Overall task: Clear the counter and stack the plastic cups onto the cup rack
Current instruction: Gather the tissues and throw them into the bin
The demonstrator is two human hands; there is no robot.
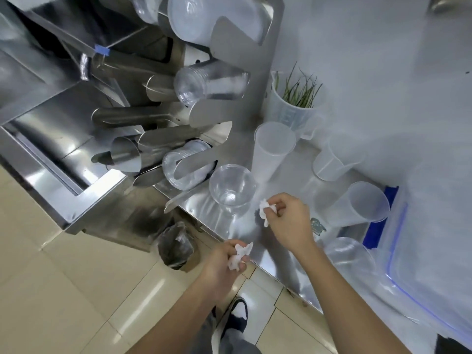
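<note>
I have the counter (229, 223) under both hands, bare steel, with the cup rack (258, 80) standing beyond my right grip and to its left, its arms already carrying nested clear cups. A plastic bin (398, 251) with a blue trim sits off to the right of that grip, and a jug (288, 108) of green stems stands far past it by the wall.

The loose cups are what I am here for. A tall frosted cup (270, 152) stands upright just beyond my right grip; a clear cup (232, 187) stands just to the left of it, close to my fingertips. Two more frosted ones (357, 208) lean to the right of the grip, and a clear one (347, 254) lies on its side near my right forearm. I judge them all light, thin-walled and springy: easy to tip, easy to dent, likely slick on steel. I would take each around the upper wall below the rim, lightly, and nest like with like.

A bin bag (176, 247) hangs below the counter edge, left of my left grip.

My right hand (288, 221) is pinched shut on a crumpled tissue (265, 210), just above the counter. My left hand (224, 261) is closed around a second wad (240, 254) at the counter's near edge. Both scraps are soft and weightless; I reckon they go in the bag before any cup is touched.
</note>
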